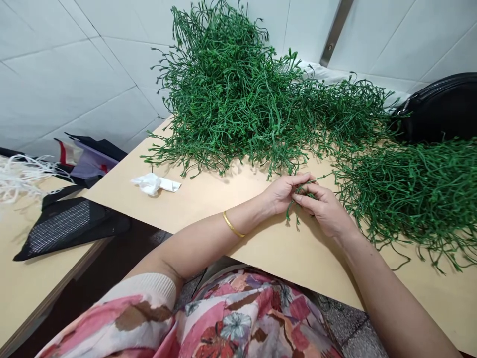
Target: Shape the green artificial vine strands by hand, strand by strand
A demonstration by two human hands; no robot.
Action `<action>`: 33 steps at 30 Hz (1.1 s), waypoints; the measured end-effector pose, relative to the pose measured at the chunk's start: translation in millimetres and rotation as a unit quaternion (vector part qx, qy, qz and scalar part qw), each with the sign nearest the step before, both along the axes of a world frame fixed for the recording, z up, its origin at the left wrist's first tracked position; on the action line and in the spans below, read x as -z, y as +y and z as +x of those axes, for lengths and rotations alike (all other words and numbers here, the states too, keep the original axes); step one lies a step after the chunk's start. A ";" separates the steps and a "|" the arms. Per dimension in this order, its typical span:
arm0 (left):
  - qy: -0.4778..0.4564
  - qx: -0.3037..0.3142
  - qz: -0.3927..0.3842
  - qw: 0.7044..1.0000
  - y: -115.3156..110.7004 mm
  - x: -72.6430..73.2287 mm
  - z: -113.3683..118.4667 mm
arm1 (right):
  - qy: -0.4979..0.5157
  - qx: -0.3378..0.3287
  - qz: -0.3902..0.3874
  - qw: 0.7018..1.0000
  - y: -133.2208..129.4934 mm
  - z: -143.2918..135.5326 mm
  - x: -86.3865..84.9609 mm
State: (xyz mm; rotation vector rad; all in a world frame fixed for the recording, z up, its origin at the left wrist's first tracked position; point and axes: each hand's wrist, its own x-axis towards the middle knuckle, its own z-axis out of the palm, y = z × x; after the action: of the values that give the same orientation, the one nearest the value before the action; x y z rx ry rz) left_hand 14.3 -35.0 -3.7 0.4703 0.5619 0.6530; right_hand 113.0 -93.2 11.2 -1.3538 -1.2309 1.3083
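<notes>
Both of my hands meet over the table, fingers pinched on a small green plastic stem [291, 208] with thin branching tips. My left hand [282, 193] grips it from the left, thumb and fingers pressed together. From the right, my right hand [323, 205] pinches the same piece; its thumb and forefinger partly cover it. Short green ends hang below the fingers, and one thin strand pokes out to the right. Beyond the hands rises a large heap of green stems [231, 94]. Another pile of green stems [413, 191] lies beside my right hand.
A crumpled white tissue [151, 184] lies on the wooden table [208, 209]. At the back right sits a black bag [443, 107]. On the left, a second table holds white strands [24, 176] and a black mesh item [63, 223]. A tiled wall [122, 64] stands behind.
</notes>
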 end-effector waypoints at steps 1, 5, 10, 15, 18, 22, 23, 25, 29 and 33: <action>0.006 -0.005 -0.001 1.000 0.9 0.2 -0.3 | 0.009 0.008 -0.004 1.000 -0.4 -0.3 -0.4; 0.031 0.003 0.014 0.999 2.1 1.2 -0.5 | 0.105 0.040 -0.047 0.993 0.2 1.6 -1.6; 0.050 0.039 0.036 0.997 0.8 -0.5 -0.6 | 0.129 0.018 -0.082 0.988 1.5 7.7 -2.6; 0.052 0.019 0.025 0.998 1.9 -5.9 -2.5 | 0.013 -0.007 -0.032 0.999 0.8 7.7 -2.0; 0.037 -0.025 -0.013 0.999 2.2 -7.7 -3.4 | -0.044 0.002 -0.004 0.999 0.9 6.1 -0.4; 0.031 -0.056 -0.023 0.998 1.7 -8.3 -4.3 | -0.058 -0.005 0.017 0.998 1.8 6.8 2.4; 0.026 -0.070 -0.023 0.997 1.5 -8.5 -4.4 | -0.059 -0.004 0.018 0.998 2.1 7.3 3.0; 0.013 -0.092 -0.027 0.995 1.5 -9.3 -4.5 | -0.061 0.002 0.015 0.998 2.6 8.0 3.9; -0.019 -0.089 -0.048 0.995 3.4 -11.2 -5.2 | -0.080 -0.015 0.026 0.996 1.7 5.8 2.0; -0.065 -0.047 -0.047 0.996 4.8 -15.8 -11.5 | -0.160 -0.051 0.088 0.982 -3.1 4.1 -4.4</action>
State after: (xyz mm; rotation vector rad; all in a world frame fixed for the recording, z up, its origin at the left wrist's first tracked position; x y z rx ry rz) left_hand 2.8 -30.2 12.0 0.3118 0.4922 0.7380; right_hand 117.1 -96.2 15.6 -1.4250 -1.6135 1.0450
